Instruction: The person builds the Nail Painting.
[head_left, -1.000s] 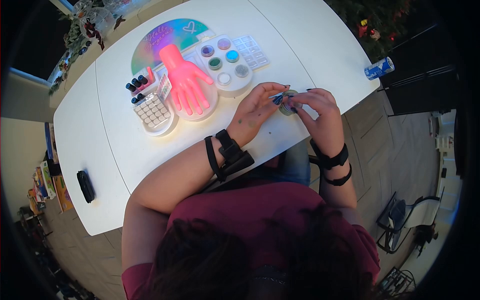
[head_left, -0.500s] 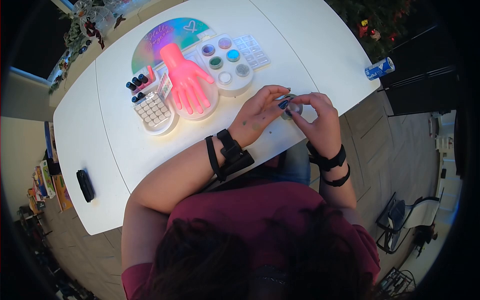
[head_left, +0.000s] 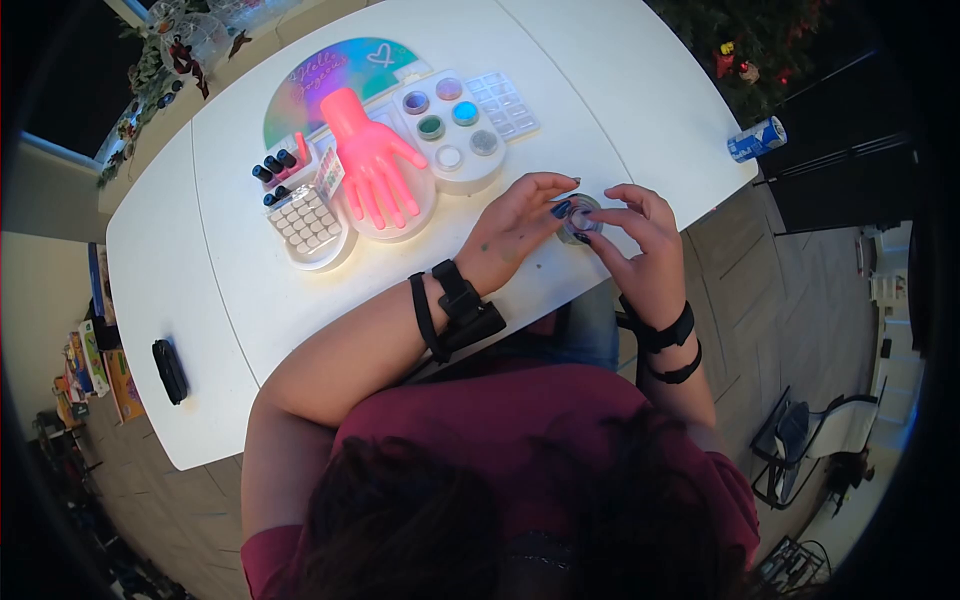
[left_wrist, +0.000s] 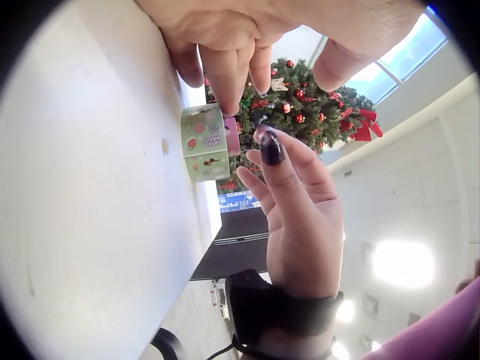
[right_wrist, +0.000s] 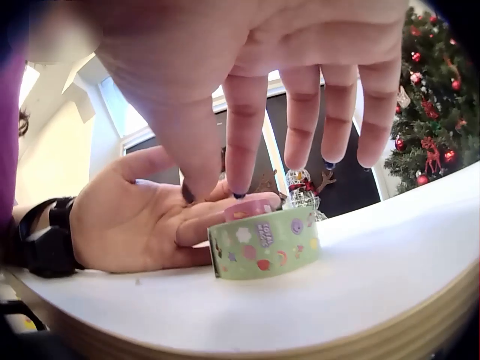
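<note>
A green roll (right_wrist: 262,251) with small colourful prints stands on the table's near right part, with a smaller pink roll (right_wrist: 247,208) showing above its top. My left hand (head_left: 512,225) rests beside the roll, its fingers stretched along the far side and right at the rim. My right hand (head_left: 645,240) comes from the other side, thumb and index finger apart, their dark-nailed tips close over the pink roll. Its other fingers (right_wrist: 341,120) hang fairly straight. In the left wrist view the green roll (left_wrist: 204,142) is partly overlapped by my left fingers.
On the white table (head_left: 230,330) stand a pink model hand (head_left: 370,150), a white tray with pots of coloured powder (head_left: 465,112), dark-capped bottles (head_left: 275,165) and a box of white pieces (head_left: 305,222). A blue can (head_left: 757,139) is at the right edge, a black case (head_left: 170,372) at left.
My right hand's thumb and index finger have spread wider over the roll, and the middle of the roll shows more. My left hand has shifted slightly; the table things stay put.
</note>
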